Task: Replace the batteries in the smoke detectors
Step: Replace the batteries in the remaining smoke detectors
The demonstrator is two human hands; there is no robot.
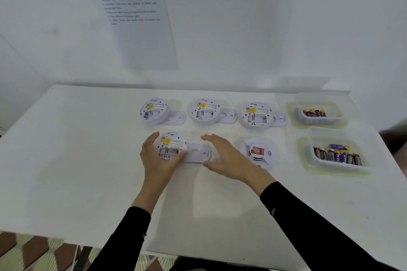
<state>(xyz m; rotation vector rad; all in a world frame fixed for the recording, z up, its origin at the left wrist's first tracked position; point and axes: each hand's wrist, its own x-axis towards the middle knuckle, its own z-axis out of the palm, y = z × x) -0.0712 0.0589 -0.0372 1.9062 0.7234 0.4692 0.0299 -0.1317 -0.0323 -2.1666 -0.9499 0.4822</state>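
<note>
Three white smoke detectors lie back-up in a far row on the white table (66,160), each with its mounting plate beside it: the left detector (154,111), the middle detector (206,110) and the right detector (256,114). In the near row my left hand (157,160) cups a fourth back-up detector (170,145), thumb and fingers round its rim. Its mounting plate (197,153) lies to the right. My right hand (224,156) hovers open over that plate's right end. A fifth detector (257,153) lies face-up with a red sticker.
Two clear plastic tubs stand at the right: the far tub (317,114) holds a few batteries, the near tub (337,154) holds several. A printed sheet (136,20) hangs on the wall behind. The table's front edge runs near my sleeves.
</note>
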